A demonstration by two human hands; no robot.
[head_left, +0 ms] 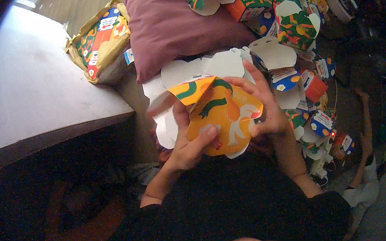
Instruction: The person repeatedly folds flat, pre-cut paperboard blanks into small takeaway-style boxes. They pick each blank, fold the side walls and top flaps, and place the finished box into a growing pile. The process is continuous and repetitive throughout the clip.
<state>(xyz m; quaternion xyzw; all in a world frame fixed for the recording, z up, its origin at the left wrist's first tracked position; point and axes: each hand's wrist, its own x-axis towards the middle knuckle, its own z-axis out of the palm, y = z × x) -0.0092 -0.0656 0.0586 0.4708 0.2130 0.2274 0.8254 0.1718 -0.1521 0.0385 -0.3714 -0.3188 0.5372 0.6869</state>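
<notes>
Between my two hands is a yellow printed cardboard carton (228, 114), partly folded, with green and orange shapes on it. My left hand (190, 142) grips its left side, thumb pressed on the yellow face. On the other side my right hand (270, 111) holds the carton's right edge, with the thumb low and the fingers behind and above. One upper panel of the carton stands bent up at an angle. Beneath and behind it lie several flat white carton blanks (180, 74), plain side up, partly hidden by my hands.
A mauve pillow (172, 23) lies beyond the blanks. Many folded cartons (294, 25) are heaped along the right. At the far left, a torn brown paper package (120, 48) holds printed cartons, beside a pale flat surface (46, 85). Another person's arm (366, 134) shows at right.
</notes>
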